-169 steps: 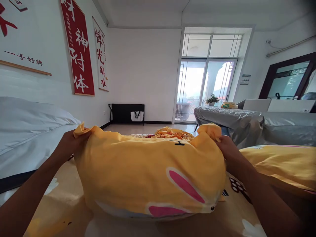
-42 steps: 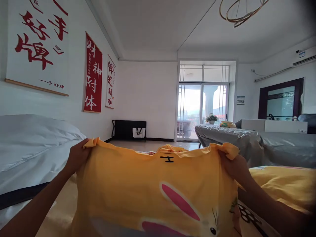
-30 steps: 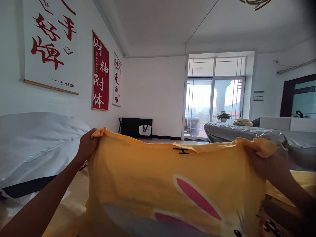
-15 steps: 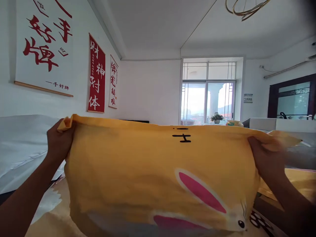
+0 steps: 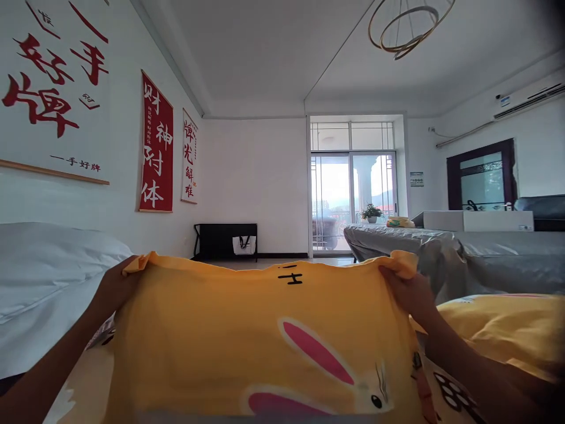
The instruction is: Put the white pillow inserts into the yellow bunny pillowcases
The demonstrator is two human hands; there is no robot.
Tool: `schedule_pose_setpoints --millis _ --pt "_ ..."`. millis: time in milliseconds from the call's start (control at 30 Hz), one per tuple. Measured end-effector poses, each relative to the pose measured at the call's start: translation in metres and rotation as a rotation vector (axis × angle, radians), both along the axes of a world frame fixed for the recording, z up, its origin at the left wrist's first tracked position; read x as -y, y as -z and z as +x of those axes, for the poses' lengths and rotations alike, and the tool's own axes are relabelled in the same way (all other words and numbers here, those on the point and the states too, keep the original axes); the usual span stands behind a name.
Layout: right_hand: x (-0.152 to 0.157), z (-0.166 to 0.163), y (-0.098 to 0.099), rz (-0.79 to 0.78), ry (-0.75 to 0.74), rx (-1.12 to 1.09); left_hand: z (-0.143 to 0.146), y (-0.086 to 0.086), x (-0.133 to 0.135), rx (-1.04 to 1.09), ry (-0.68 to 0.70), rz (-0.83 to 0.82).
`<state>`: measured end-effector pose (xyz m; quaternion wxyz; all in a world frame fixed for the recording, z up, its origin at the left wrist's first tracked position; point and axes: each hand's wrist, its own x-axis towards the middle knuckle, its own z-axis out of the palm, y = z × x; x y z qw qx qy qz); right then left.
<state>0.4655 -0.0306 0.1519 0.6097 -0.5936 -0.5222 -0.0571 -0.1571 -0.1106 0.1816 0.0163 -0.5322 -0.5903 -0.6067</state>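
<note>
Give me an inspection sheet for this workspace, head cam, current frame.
Surface: printed bed sheet, mostly hidden behind the pillow.
Job's things: yellow rabbit-print pillow, held upright, top edge about level.
Clutter: white bedding at left; second yellow pillow at right.
Grippers: left hand and right hand each grip a top corner of the yellow rabbit-print pillow.
Cables: nothing seen.
Surroundings: wall scrolls, black rack, glass doors, grey covered furniture, ring lamp.
</note>
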Motion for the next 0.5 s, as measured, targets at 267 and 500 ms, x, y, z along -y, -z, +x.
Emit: schedule_pose_setpoints --millis 267,500 --pt "-0.063 -0.057 0.074 -0.096 -0.166 -0.14 0.02 0.056 -0.079 -0.087 -0.154 -0.098" --pt "-0.063 -0.085 0.23 -0.419 -0.372 0.071 0.04 0.233 -0.107 -0.429 0.11 -0.328"
